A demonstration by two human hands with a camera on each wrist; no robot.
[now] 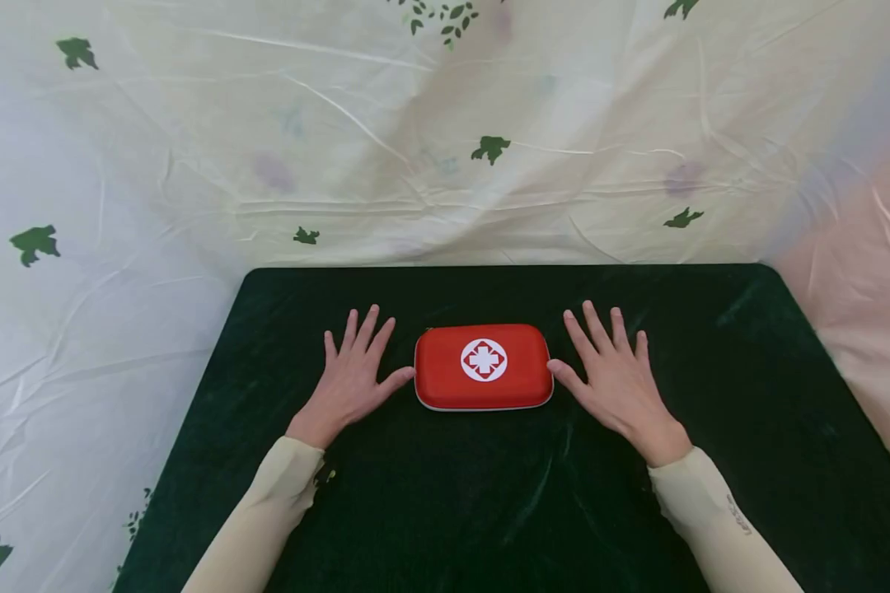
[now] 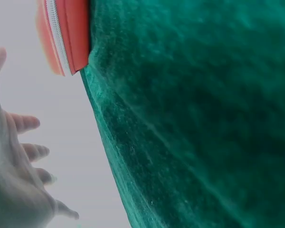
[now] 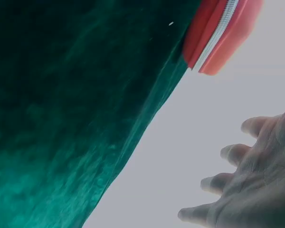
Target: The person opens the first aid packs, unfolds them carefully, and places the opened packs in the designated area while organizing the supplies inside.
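Observation:
A red zippered first-aid case (image 1: pixel 445 371) with a white cross emblem lies closed on the dark green cloth. To its left is my left hand (image 1: pixel 352 383), fingers spread and straight, thumb tip right at the case's left end. My right hand (image 1: pixel 615 383) mirrors it on the other side, fingers fanned out and thumb tip at the right end. Both wrist views show the case's silver zipper (image 2: pixel 58 38) along its side, with the spread fingers (image 3: pixel 235 154) raised off the cloth. Neither hand holds anything.
Dark green velvety cloth (image 1: pixel 445 502) covers the table, whose rounded far corners show in the head view. Behind and at the left hangs a pale curtain (image 1: pixel 386 107) with green bird and leaf prints; pinkish fabric (image 1: pixel 875 305) hangs at the right.

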